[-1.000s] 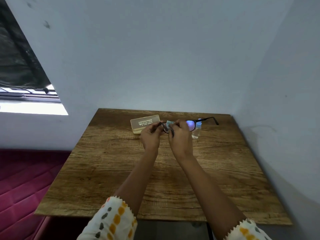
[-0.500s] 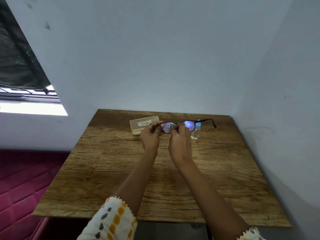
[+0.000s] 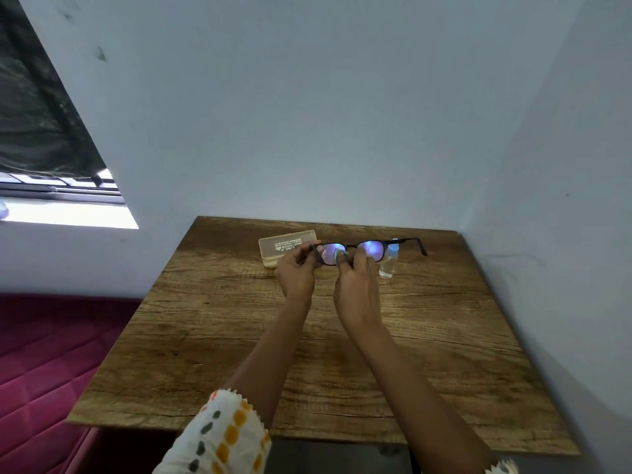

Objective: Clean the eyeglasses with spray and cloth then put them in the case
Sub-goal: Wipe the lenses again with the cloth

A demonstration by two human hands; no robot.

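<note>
Eyeglasses [image 3: 352, 252] are pinched by the left hand [image 3: 297, 275] while a cloth [image 3: 339, 256], gripped in the right hand [image 3: 357, 285], is rubbed on a lens; wiping seems under way, casing [image 3: 287, 247] next.

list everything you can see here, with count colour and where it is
table: 1, brown wood, in the wall corner
case: 1, beige, shut, far left on table
bottle: 1, clear with blue cap, upright, far right on table
glasses: 1, black frame, held above table
cloth: 1, pale blue, pinched against a lens
window: 1, upper left
seat: 1, dark red, left of table
left hand: grips frame end
right hand: holds cloth
</note>
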